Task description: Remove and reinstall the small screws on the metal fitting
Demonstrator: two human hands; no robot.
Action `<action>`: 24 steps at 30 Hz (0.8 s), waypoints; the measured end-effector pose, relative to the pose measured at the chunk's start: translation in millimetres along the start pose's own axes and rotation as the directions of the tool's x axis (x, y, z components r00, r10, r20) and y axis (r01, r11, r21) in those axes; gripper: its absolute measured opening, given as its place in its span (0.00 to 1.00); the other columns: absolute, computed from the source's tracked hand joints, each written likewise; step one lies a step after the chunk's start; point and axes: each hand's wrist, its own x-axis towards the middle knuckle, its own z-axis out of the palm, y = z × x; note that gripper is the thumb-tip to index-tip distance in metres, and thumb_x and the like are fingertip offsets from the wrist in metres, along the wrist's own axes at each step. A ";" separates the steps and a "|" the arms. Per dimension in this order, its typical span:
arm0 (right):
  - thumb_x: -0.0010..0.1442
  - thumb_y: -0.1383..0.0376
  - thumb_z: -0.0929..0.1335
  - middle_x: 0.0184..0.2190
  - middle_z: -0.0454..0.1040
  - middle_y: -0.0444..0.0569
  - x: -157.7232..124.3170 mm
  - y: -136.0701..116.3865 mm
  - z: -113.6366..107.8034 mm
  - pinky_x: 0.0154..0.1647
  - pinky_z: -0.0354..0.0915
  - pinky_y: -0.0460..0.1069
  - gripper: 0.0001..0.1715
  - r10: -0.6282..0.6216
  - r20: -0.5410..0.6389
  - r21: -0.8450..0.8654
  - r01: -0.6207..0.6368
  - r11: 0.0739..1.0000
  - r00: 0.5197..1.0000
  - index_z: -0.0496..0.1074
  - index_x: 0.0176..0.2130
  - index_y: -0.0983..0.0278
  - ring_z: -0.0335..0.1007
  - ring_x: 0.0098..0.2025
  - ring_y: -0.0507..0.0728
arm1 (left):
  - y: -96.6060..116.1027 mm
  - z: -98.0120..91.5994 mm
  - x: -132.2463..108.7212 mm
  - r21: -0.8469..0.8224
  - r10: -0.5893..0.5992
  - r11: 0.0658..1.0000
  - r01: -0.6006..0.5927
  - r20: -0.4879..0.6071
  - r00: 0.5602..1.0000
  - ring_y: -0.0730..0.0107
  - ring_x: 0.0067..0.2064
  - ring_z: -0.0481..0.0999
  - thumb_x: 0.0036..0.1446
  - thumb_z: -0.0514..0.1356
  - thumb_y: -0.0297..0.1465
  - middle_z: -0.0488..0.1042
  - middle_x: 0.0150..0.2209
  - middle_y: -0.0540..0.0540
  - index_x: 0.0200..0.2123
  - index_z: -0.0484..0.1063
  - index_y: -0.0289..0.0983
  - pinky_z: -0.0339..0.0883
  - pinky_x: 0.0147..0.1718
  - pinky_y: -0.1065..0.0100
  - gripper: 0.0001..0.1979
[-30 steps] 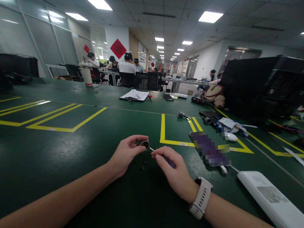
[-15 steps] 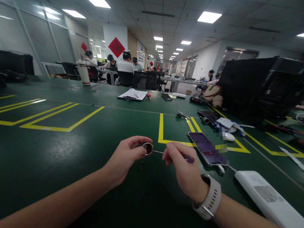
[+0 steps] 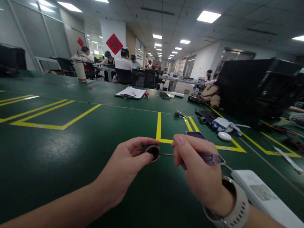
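Between the thumb and fingers of my left hand (image 3: 122, 167) is a small round metal part (image 3: 154, 153), its dark hollow opening turned toward me. My right hand (image 3: 202, 171) is closed around a screwdriver (image 3: 211, 158) with a see-through purple handle. The thin shaft points left, and its tip meets the right edge of the round part; whether it sits in a screw I cannot tell. A phone (image 3: 196, 135) lies behind my right hand, mostly covered by it. Both hands are held over the green table (image 3: 70, 159).
Beyond my hands lies another small metal part (image 3: 178, 114). To the right are a white mouse (image 3: 224, 136), a cloth (image 3: 225, 123), a white power strip (image 3: 265, 192) and a black computer case (image 3: 262, 91). A clipboard with papers (image 3: 130, 93) and a cup (image 3: 79, 70) stand farther back.
Both hands have come nearer the camera and slightly right, still holding the round part and screwdriver. My right hand now covers most of the phone. Small bits on the table no longer show.
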 end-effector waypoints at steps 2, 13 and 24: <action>0.62 0.64 0.60 0.13 0.56 0.40 -0.7 -3.7 -1.9 0.22 0.51 0.47 0.25 -0.038 0.015 -0.031 0.039 0.999 0.999 0.58 0.15 0.63 0.54 0.18 0.48 | 0.6 0.4 -0.8 0.004 0.016 1.000 -0.016 -0.006 1.000 0.60 0.39 0.75 0.35 0.63 0.27 0.79 0.33 0.47 0.31 0.77 0.39 0.68 0.40 0.63 0.13; 0.62 0.66 0.58 0.15 0.56 0.40 -1.9 -10.0 -4.1 0.23 0.51 0.47 0.24 -0.109 0.072 -0.067 0.114 0.991 0.991 0.56 0.16 0.63 0.54 0.18 0.48 | 1.3 0.5 -2.4 0.019 0.046 0.999 -0.046 -0.017 0.999 0.61 0.36 0.76 0.34 0.64 0.27 0.79 0.30 0.48 0.29 0.77 0.39 0.69 0.38 0.62 0.12; 0.59 0.70 0.60 0.16 0.57 0.40 -3.4 -12.4 -3.3 0.24 0.50 0.47 0.20 -0.208 0.100 -0.077 0.216 0.973 0.973 0.57 0.17 0.65 0.54 0.21 0.47 | 10.0 4.5 -8.7 0.003 0.000 1.000 0.000 -0.038 0.999 0.68 0.36 0.76 0.40 0.64 0.24 0.79 0.32 0.48 0.31 0.76 0.36 0.67 0.37 0.70 0.10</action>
